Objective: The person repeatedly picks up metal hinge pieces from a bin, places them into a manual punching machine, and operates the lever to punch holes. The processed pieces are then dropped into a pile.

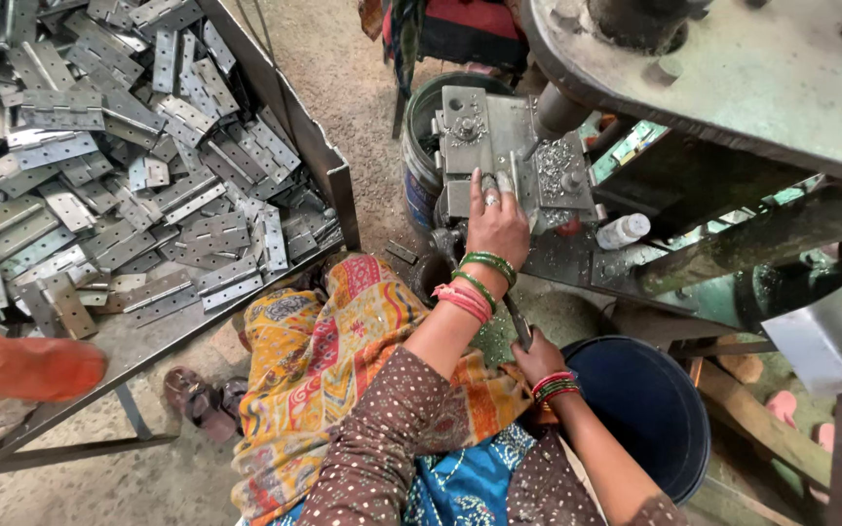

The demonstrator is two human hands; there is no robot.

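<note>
My left hand (495, 226) reaches forward to the steel die block (470, 136) of a press, its fingertips pinching a small grey hinge plate (509, 161) that lies on the die. Green and pink bangles circle that wrist. My right hand (538, 357) rests low by my lap, closed around a thin dark metal rod (517, 321) that slants up toward the machine. Metal chips (557, 156) lie scattered on the die's right side.
A metal tray table (338, 180) at left holds a heap of several grey hinge plates (119, 146). A dark blue bucket (650, 409) stands at lower right, and a drum (421, 146) behind the die. A white bottle (624, 231) lies by the press frame (733, 68). Another person's orange sleeve (21, 365) shows at left.
</note>
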